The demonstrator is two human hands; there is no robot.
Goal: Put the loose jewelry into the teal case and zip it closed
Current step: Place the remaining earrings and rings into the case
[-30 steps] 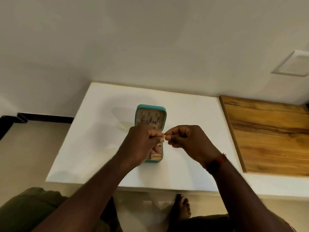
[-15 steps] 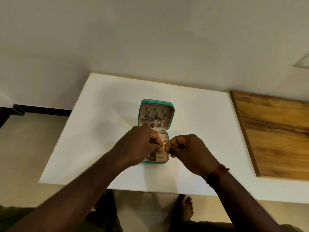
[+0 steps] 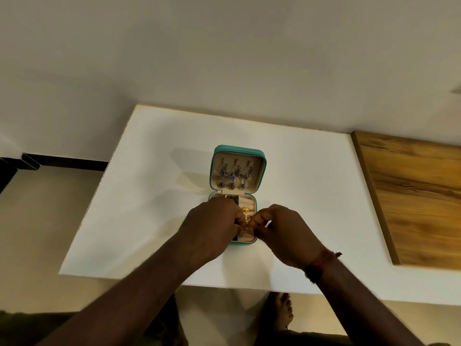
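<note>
- The open teal square case (image 3: 238, 151) lies in the middle of the white worktop (image 3: 149, 196).
- Silver earrings (image 3: 235, 174) hang in its lid, and gold rings (image 3: 245, 210) sit in the cream rolls of the base.
- The left hand (image 3: 212, 226) and the right hand (image 3: 282, 231) meet over the base; both grips, fingers curled, pinch a small gold piece (image 3: 247, 222).
- A brown wooden board (image 3: 411, 196) is at the right.

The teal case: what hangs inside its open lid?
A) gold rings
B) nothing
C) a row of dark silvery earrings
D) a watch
C: dark silvery earrings hang in the lid of the teal case; the gold pieces sit in its lower half.
</note>
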